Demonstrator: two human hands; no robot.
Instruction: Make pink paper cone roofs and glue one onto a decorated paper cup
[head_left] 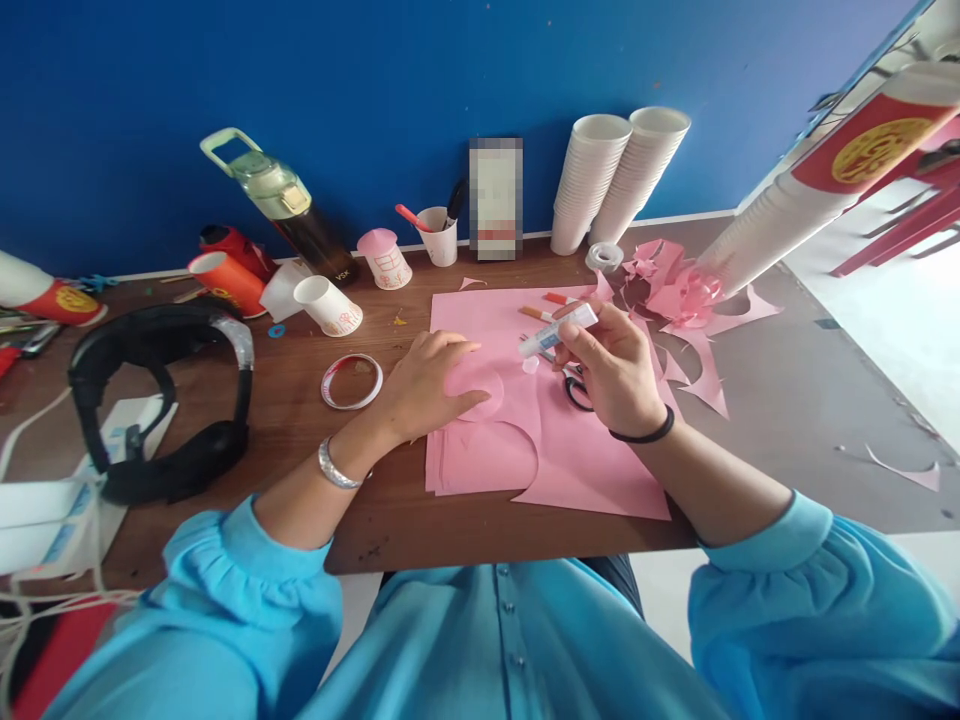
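My right hand (611, 370) is closed round a white glue stick (559, 331), held tilted above the pink paper sheets (592, 470). My left hand (431, 385) rests with thumb and fingers apart at a pink paper circle (482, 393) on the sheets. A small translucent piece (530, 366) lies just below the glue stick's left end. Black-handled scissors (577, 390) lie partly hidden beside my right hand. Behind the glue stick are an orange marker (559, 298) and a brown-orange stick (535, 313).
Behind the sheets stand a cup with a pink cone top (385, 260), a pen cup (439, 240) and stacked paper cups (589, 180). A tape roll (352, 381) and black headset (161, 400) lie left. Pink scraps (701, 370) spread right. A bottle (292, 205) leans by the blue wall.
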